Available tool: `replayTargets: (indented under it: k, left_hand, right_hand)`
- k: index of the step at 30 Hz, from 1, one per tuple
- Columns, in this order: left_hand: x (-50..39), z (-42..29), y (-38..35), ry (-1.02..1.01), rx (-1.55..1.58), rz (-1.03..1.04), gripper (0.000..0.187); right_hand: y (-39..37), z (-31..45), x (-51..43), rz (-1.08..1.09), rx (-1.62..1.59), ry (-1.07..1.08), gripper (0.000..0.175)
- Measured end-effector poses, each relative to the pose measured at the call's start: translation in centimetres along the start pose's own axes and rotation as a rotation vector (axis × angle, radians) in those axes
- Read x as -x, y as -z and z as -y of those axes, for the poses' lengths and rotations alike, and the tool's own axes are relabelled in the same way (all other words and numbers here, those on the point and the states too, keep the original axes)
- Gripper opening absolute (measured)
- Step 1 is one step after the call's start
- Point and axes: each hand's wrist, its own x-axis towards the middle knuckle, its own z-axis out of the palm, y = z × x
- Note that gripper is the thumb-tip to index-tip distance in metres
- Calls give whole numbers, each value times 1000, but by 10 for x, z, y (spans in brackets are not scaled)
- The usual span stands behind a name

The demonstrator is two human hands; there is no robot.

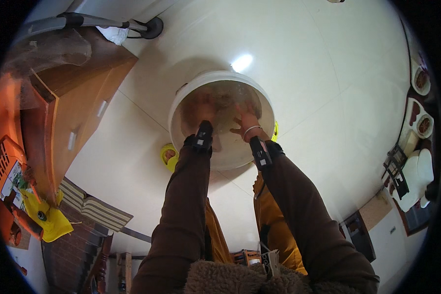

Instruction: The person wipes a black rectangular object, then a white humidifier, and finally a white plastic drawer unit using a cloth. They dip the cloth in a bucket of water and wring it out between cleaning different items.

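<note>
Before me on the floor is a large round white plastic tub (174, 110) with murky liquid and something dark brown in it that I cannot make out. Both my hands reach inside its rim. My right hand (247, 121), with a white band at the wrist, has its fingers spread above or at the liquid, holding nothing visible. My left hand (202, 110) is blurred and partly hidden by the liquid and the device strapped to that wrist; whether it grips anything does not show. A black device is strapped to each wrist.
A wooden cabinet (92, 99) stands at left, with an orange plastic crate (2, 161) and a yellow bag (46, 217) near it. A striped mat (95, 205) lies lower left. Yellow footwear (169, 156) shows beside the tub. Along the right edge is a white plastic container (413, 172).
</note>
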Motion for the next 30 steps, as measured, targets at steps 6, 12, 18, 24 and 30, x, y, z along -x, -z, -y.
replayTargets:
  k: [6,12,18,24,30]
  left_hand:
    - [54,-79,11,84,592,-142,35]
    - [77,-104,42,270,1469,106,34]
    - [26,-67,36,636,1385,-21,62]
    - [-10,-6,15,412,647,-310,45]
    - [10,-35,25,151,691,-52,27]
  right_hand:
    - [-9,14,-5,171,-401,86,55]
    - [26,7,-2,523,-397,-101,45]
    - [18,-5,-16,-70,641,483,31]
    - [14,-11,-17,138,472,530,45]
    - [-15,4,12,61,-78,-37,65]
